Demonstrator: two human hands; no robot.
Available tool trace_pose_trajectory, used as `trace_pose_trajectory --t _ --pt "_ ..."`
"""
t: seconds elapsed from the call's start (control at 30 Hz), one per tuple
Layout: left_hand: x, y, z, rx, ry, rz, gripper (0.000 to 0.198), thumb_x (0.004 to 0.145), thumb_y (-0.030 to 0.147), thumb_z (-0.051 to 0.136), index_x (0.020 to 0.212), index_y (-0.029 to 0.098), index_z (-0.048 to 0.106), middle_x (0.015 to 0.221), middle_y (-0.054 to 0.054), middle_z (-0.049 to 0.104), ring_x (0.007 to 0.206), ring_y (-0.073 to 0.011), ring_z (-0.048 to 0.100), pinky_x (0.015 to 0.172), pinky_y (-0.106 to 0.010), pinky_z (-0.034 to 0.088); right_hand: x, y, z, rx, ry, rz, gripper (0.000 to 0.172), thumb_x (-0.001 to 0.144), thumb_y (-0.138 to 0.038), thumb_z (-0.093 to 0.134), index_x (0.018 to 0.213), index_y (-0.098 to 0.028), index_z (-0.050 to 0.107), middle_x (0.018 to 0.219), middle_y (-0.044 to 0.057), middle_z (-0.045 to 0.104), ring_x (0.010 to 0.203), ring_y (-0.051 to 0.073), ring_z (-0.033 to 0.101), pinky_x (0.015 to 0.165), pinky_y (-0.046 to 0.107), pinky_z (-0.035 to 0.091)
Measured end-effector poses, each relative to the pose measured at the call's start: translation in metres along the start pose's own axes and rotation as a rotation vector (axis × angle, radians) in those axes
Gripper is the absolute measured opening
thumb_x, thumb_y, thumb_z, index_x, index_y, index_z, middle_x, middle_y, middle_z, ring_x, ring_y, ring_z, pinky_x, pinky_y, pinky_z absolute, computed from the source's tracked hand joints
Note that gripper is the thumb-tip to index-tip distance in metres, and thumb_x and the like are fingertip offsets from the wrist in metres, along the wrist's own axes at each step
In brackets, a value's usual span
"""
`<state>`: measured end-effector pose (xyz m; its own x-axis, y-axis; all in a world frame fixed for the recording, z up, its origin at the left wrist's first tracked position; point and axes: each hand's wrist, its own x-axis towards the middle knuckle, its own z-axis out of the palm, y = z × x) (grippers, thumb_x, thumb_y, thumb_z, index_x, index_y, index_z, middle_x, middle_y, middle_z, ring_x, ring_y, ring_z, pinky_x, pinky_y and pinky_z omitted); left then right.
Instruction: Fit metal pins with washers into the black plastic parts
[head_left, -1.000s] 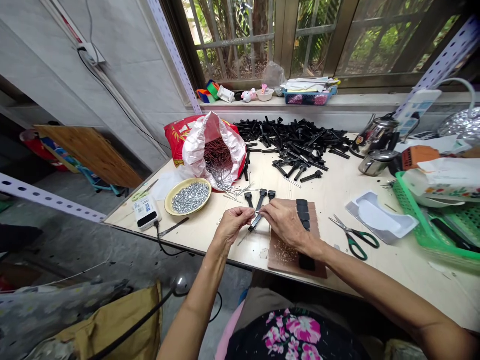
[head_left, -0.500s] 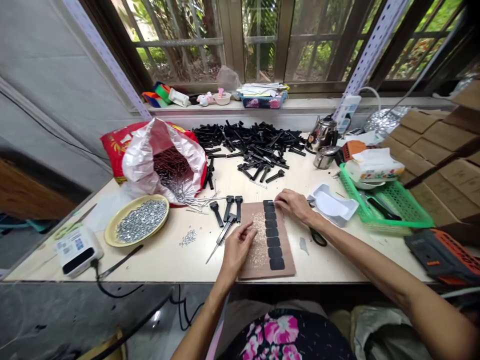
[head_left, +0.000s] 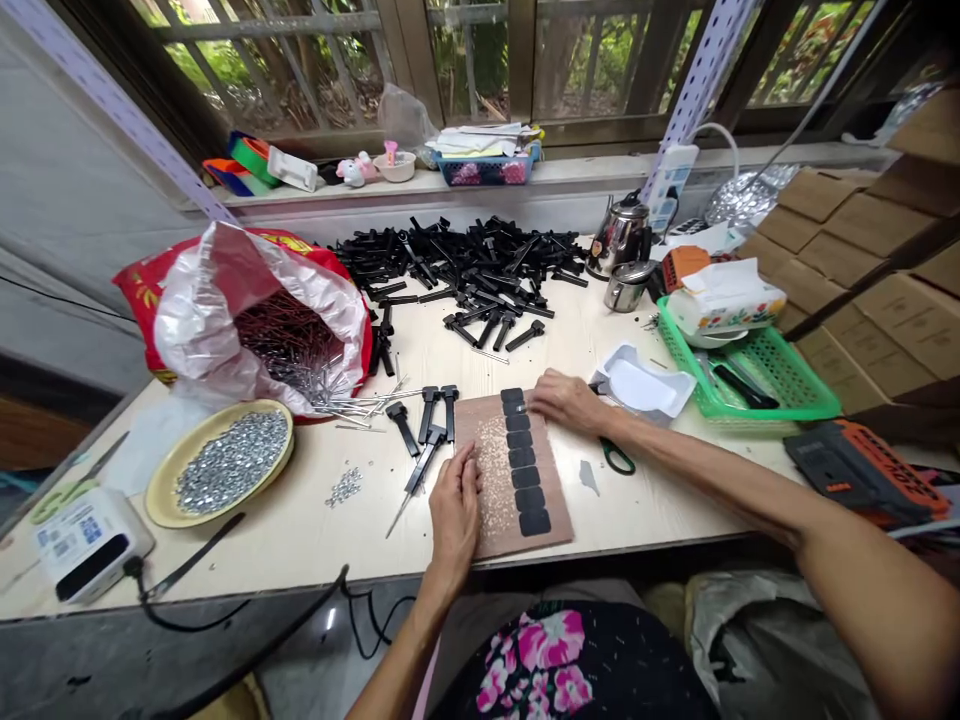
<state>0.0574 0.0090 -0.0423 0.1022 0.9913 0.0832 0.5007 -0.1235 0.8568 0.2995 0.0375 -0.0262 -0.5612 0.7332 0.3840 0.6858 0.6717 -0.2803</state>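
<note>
A brown board (head_left: 559,508) lies at the table's front edge. It carries a column of black rounded patches (head_left: 528,476) beside a patch of pale specks (head_left: 493,480). My left hand (head_left: 456,510) rests on the board's left edge, fingers stretched out and close together. At the upper right, my right hand (head_left: 566,403) has its fingers pinched together by the upper black patches. A tiny pale bit shows at its fingertips, too small to name. Left of the board lie several black T-headed plastic pieces (head_left: 405,430), one with a thin metal rod (head_left: 397,515) sticking out.
A yellow bowl (head_left: 154,490) of small metal bits and a red bag (head_left: 142,310) of metal rods stand left. Black pieces (head_left: 480,260) are heaped at the back. Scissors (head_left: 619,458), a white paper tray (head_left: 649,385) and a green basket (head_left: 814,395) are right.
The view has shifted, so the table's things sit farther left in the picture. My right hand has come slightly down the black column. The left hand's fingers have drawn closer together.
</note>
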Motion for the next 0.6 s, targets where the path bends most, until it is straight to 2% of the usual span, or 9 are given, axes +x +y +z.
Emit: trace_pose_trajectory --t 0.1,0.13,0.17,0.27,0.3,0.43,0.5,0.6 --pt "0.000 0.003 0.001 -0.002 0.006 0.002 0.038 0.091 0.033 0.039 0.117 0.015 0.060 0.087 -0.008 0.065 0.068 -0.0154 0.060 0.068 -0.030 0.050 -0.009 -0.009 0.002 0.036 -0.151 -0.239 0.032 0.098 -0.021 0.033 0.085 -0.016 0.061 0.076 0.001 0.056 0.076 0.012 0.050 0.064 0.024 0.043" --pt "0.000 0.003 0.001 -0.004 0.008 0.001 0.038 0.091 0.033 0.039 0.117 0.015 0.060 0.087 -0.007 0.065 0.067 -0.0152 0.059 0.068 -0.030 0.050 -0.012 -0.012 0.003 0.042 -0.175 -0.278 0.029 0.098 -0.019 0.035 0.086 -0.017 0.061 0.077 0.001 0.056 0.076 0.012 0.049 0.063 0.024 0.043" --pt "0.000 0.003 0.001 -0.003 0.009 -0.002 0.038 0.091 0.033 0.039 0.117 0.015 0.059 0.087 -0.007 0.065 0.067 -0.0149 0.059 0.068 -0.030 0.050 -0.014 -0.012 0.003 0.043 -0.171 -0.261 0.027 0.097 -0.019 0.036 0.087 -0.017 0.061 0.078 0.002 0.057 0.077 0.013 0.049 0.062 0.025 0.043" --pt "0.000 0.004 0.002 0.015 0.009 -0.009 0.038 0.092 0.033 0.038 0.118 0.014 0.059 0.089 -0.008 0.065 0.067 -0.0145 0.059 0.069 -0.030 0.050 -0.012 -0.003 0.008 0.038 -0.043 0.006 0.029 0.098 -0.023 0.035 0.085 -0.014 0.059 0.081 0.005 0.057 0.076 0.013 0.049 0.062 0.025 0.044" --pt "0.000 0.004 0.002 0.023 0.005 -0.010 0.039 0.092 0.033 0.037 0.118 0.014 0.058 0.090 -0.008 0.065 0.067 -0.0144 0.059 0.070 -0.030 0.049 -0.010 0.000 0.011 0.037 -0.029 0.043 0.030 0.098 -0.025 0.035 0.085 -0.013 0.059 0.082 0.005 0.057 0.076 0.014 0.049 0.063 0.025 0.044" --pt "-0.001 0.006 0.003 0.023 -0.004 -0.022 0.039 0.092 0.035 0.038 0.119 0.015 0.058 0.087 -0.007 0.065 0.066 -0.0143 0.059 0.071 -0.030 0.049 -0.007 -0.002 0.023 0.060 -0.085 -0.021 0.029 0.098 -0.028 0.037 0.087 -0.014 0.061 0.084 0.006 0.058 0.079 0.015 0.049 0.065 0.025 0.042" --pt "-0.003 0.007 0.000 0.024 0.016 -0.008 0.039 0.091 0.036 0.041 0.119 0.016 0.058 0.087 -0.006 0.065 0.068 -0.0149 0.059 0.072 -0.030 0.049 -0.007 -0.008 0.017 0.106 -0.089 0.006 0.028 0.097 -0.029 0.038 0.088 -0.015 0.061 0.086 0.006 0.058 0.081 0.015 0.050 0.067 0.026 0.042" --pt "-0.008 0.003 -0.014 0.124 0.148 0.082 0.035 0.089 0.037 0.046 0.115 0.018 0.059 0.091 -0.006 0.062 0.078 -0.0169 0.058 0.075 -0.031 0.048 -0.023 -0.019 -0.015 0.206 -0.158 0.067 0.027 0.096 -0.032 0.041 0.086 -0.016 0.061 0.084 0.005 0.059 0.080 0.016 0.051 0.071 0.027 0.042"
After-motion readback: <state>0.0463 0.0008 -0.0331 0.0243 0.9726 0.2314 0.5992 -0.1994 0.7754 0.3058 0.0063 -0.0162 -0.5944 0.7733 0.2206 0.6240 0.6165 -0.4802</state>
